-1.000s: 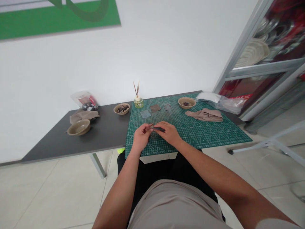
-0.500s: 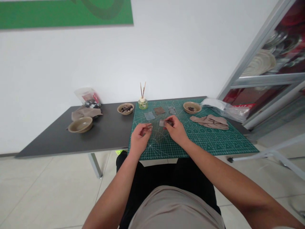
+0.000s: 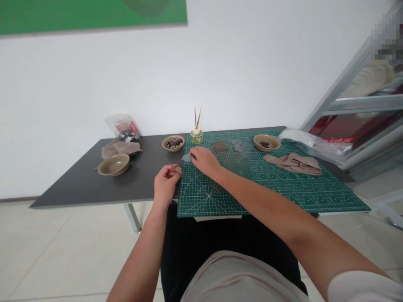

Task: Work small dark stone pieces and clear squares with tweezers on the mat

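Observation:
My right hand (image 3: 204, 160) is closed over the left part of the green cutting mat (image 3: 264, 193). A thin blue-grey square sheet (image 3: 187, 157) sticks out to the left of its fingertips, pinched between them. My left hand (image 3: 165, 182) is lower and to the left, by the mat's left edge. Its curled fingers hold a small pale brownish piece (image 3: 178, 169), like a stone, mostly covered by the fingers. A brown square sheet (image 3: 219, 146) and a grey square sheet (image 3: 238, 145) lie flat on the mat to the right of my right hand.
A bowl of stones (image 3: 174, 143) and a reed diffuser (image 3: 197, 136) stand at the back. Another bowl (image 3: 267, 143) with a few dark pieces and a brown cloth (image 3: 292, 162) are on the right. At left are a bowl (image 3: 113, 165), a cloth (image 3: 121, 148) and a plastic bag (image 3: 122, 126).
My right hand has moved left with the sheet, over where another blue-grey sheet lay. The left hand has shifted left, toward the mat's edge. The view has turned slightly left.

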`<state>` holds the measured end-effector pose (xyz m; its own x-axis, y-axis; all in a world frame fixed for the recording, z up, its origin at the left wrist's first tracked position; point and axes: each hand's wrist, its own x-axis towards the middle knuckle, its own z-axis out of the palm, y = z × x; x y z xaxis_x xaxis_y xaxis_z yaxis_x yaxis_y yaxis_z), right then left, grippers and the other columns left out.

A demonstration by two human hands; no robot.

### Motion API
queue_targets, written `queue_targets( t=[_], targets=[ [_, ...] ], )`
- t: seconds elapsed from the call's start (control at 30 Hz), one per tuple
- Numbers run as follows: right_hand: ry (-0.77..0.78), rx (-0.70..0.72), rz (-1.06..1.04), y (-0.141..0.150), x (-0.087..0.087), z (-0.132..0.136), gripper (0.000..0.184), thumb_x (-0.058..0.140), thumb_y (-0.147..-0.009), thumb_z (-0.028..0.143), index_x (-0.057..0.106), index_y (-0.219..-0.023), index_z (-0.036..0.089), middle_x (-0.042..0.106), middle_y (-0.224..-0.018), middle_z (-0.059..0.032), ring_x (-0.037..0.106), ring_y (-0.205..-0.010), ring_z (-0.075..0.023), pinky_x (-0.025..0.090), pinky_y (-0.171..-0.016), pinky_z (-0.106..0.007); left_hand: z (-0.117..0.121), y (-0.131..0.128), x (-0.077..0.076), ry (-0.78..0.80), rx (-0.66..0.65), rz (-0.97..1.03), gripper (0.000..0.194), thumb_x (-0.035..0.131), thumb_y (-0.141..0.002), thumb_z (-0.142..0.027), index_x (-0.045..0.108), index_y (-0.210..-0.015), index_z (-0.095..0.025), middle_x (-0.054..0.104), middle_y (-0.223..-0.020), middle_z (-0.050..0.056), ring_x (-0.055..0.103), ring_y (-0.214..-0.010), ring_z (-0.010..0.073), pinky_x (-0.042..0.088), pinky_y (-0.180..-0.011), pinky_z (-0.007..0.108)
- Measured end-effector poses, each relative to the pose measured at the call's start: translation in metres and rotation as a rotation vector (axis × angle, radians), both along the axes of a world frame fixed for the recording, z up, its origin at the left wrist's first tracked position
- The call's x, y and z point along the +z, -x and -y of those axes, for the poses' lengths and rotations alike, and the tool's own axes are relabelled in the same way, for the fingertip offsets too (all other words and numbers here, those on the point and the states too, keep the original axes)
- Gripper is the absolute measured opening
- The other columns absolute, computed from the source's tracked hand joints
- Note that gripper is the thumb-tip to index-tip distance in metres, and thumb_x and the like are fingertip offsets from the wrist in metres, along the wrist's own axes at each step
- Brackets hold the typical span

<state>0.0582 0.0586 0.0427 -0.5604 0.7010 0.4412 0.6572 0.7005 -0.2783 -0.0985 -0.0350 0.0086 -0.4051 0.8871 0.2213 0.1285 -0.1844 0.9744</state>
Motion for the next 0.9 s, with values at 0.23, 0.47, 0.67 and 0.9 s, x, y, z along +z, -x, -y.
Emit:
queue_targets(
  t=[0.23, 0.47, 0.67, 0.9],
  targets=[
    [-0.051, -0.017, 0.202, 0.021, -0.014, -0.01, 0.02, 0.045, -0.095, 0.014, 0.064, -0.102, 0.016, 0.064, -0.102, -0.0112, 0.05, -0.104, -0.0262, 0.044, -0.083, -0.034, -0.004, 0.007, -0.01, 0.03, 0.036, 0.017, 0.032, 0.071, -0.068, -0.027, 0.066, -0.098, -0.017, 0.059, -0.07, -0.003, 0.058, -0.064, 0.0108, 0.049, -0.068, 0.026],
    [-0.046, 0.001, 0.273, 0.019, -0.02, -0.007, 0.021, 0.05, -0.093, 0.02, 0.07, -0.095, 0.014, 0.068, -0.096, -0.0129, 0.053, -0.097, -0.0266, 0.044, -0.084, -0.036, -0.003, 0.007, -0.008, 0.056, 0.029, 0.013, 0.031, 0.071, -0.069, -0.029, 0.065, -0.098, -0.017, 0.06, -0.071, -0.003, 0.059, -0.065, 0.0116, 0.049, -0.067, 0.026],
    [-0.067, 0.001, 0.283, 0.021, -0.031, -0.01, 0.029, 0.043, -0.097, 0.019, 0.071, -0.093, 0.011, 0.068, -0.096, -0.0147, 0.055, -0.094, -0.0252, 0.042, -0.087, -0.037, -0.002, 0.007, -0.008, 0.082, 0.01, -0.031, 0.032, 0.071, -0.07, -0.03, 0.065, -0.099, -0.017, 0.063, -0.075, -0.001, 0.059, -0.066, 0.0123, 0.049, -0.067, 0.026],
    [-0.005, -0.09, 0.281, 0.023, -0.029, -0.008, 0.03, 0.041, -0.097, 0.016, 0.07, -0.096, 0.009, 0.067, -0.101, -0.0157, 0.053, -0.098, -0.0263, 0.042, -0.085, -0.037, -0.001, 0.007, -0.008, 0.101, 0.011, -0.081, 0.033, 0.07, -0.071, -0.032, 0.065, -0.1, -0.017, 0.063, -0.075, -0.001, 0.06, -0.067, 0.0126, 0.048, -0.067, 0.026]
  ],
)
